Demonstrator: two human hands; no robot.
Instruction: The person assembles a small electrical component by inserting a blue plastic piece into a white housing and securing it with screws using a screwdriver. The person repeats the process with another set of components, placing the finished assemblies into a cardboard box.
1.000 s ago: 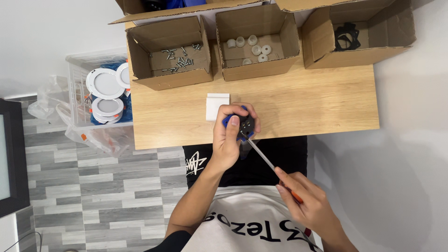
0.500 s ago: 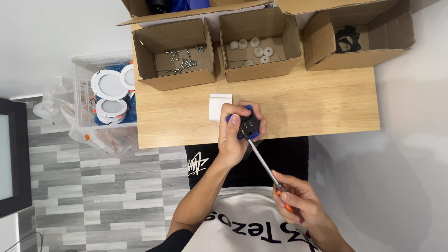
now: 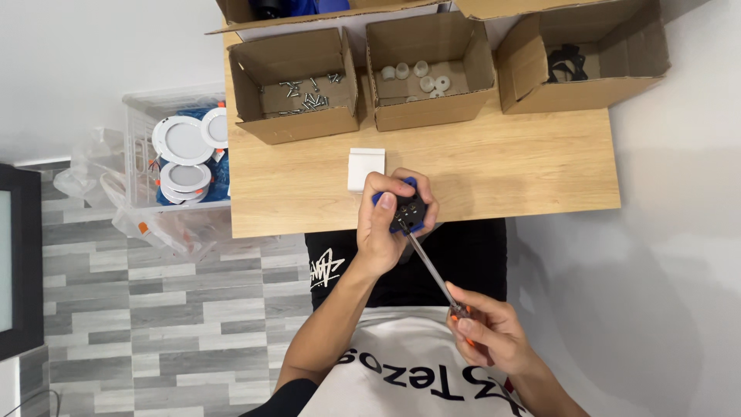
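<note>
Wooden table point(image 3: 494, 166) with cardboard boxes point(image 3: 297, 81) at the back: the left hand point(image 3: 386, 224), closed around a small black part point(image 3: 407, 212), holds it at the near edge. The right hand point(image 3: 490, 332) clamps a screwdriver point(image 3: 432, 270) slanting up-left into it. Both have crept slightly nearer the table since earlier.

left hand point(image 3: 386, 224) with the black-and-blue part point(image 3: 407, 211) pulled back to the worktop point(image 3: 509, 170) front edge, off the white block point(image 3: 366, 167); right hand point(image 3: 490, 336) with screwdriver point(image 3: 432, 270) sits lower.
</note>
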